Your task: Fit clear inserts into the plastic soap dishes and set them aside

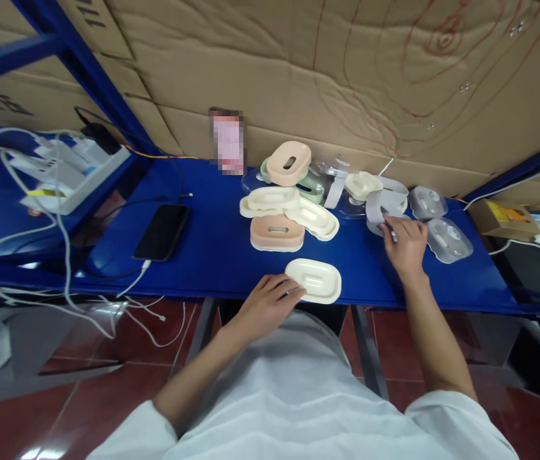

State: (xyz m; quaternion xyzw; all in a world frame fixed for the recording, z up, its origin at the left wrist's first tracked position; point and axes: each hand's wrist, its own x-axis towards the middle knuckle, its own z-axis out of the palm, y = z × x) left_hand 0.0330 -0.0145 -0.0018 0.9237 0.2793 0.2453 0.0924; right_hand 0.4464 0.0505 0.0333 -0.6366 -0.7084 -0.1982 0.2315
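My left hand [271,299] grips the left edge of a cream oval soap dish [318,282] at the front edge of the blue table. The dish has a raised oblong middle. My right hand [406,246] pinches at a pale looped strip [375,207], farther right; its fingertips partly hide what they hold. Between and behind the hands lie more dish parts: a peach slotted piece [277,234] at the front of the pile, cream trays [270,199] overlapping above it, and another peach slotted piece [289,165] on green ones [310,186].
Clear plastic dishes [449,241] stand right of my right hand. A black phone [162,233] with a white cable lies left on the blue table [212,268]. Another phone [229,142] leans on the cardboard wall [270,70]. Tangled cables and a power strip [92,182] occupy the far left.
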